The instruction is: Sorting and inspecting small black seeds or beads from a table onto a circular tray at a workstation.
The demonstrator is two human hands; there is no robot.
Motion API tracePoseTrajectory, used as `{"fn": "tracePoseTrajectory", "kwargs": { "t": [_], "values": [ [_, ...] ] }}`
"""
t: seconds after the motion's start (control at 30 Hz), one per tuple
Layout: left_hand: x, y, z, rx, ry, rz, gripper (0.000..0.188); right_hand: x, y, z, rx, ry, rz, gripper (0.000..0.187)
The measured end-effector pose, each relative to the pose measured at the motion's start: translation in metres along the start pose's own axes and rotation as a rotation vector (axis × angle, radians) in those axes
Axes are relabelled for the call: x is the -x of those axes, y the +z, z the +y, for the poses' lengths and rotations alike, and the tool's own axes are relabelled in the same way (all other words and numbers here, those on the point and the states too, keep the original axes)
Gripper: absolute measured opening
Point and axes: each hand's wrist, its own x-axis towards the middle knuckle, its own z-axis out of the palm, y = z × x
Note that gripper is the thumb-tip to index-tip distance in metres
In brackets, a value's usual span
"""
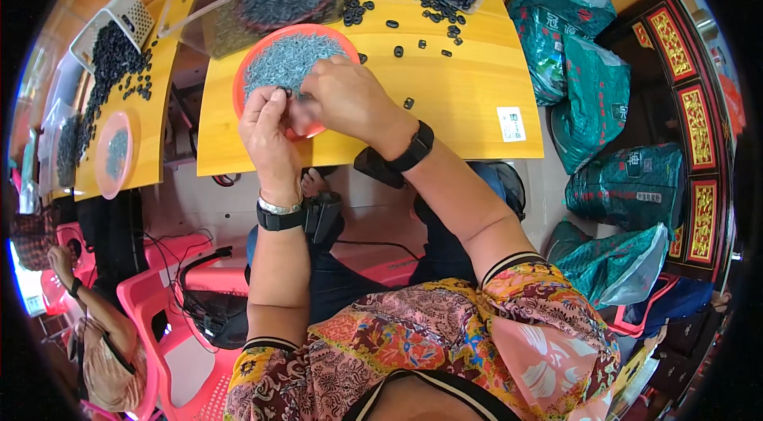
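Note:
An orange-red plastic bowl (239, 87) filled with thin grey metal pieces that look like screws (290, 56) stands near the table's front edge. Above its near side, my left hand (268, 131) is closed, with a small black plastic piece (284, 91) pinched at the thumb and fingertips. Close to its right, my right hand (350, 95) also reaches over the bowl with fingers bent together. Whatever those right fingers hold is hidden or too small to make out. A blurred patch covers part of the space between both hands.
Clear plastic bins (191, 16) of black pieces stand at the table's far side, with loose black pieces (399, 51) scattered nearby. Green woven sacks (596, 95) line the right. At left are another yellow table (151, 135), pink chairs (159, 326) and a seated person (111, 341).

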Motion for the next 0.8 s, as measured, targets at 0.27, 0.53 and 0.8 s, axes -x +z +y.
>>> {"fn": "tracePoseTrajectory", "kwargs": {
  "t": [0.27,0.53,0.8],
  "values": [
    [-0.002,-0.002,-0.001,0.009,0.001,0.033,0.013,-0.005,0.008,0.006,-0.056,0.011,0.099,0.006],
    [-0.001,-0.002,-0.002,0.001,-0.004,-0.011,0.013,-0.009,-0.009,0.017,-1.181,0.462,-0.026,0.015],
    [0.004,0.009,-0.005,-0.032,-0.076,-0.106,0.012,0.001,-0.025,0.018,-1.214,0.461,-0.039,0.017]
  ]
}}
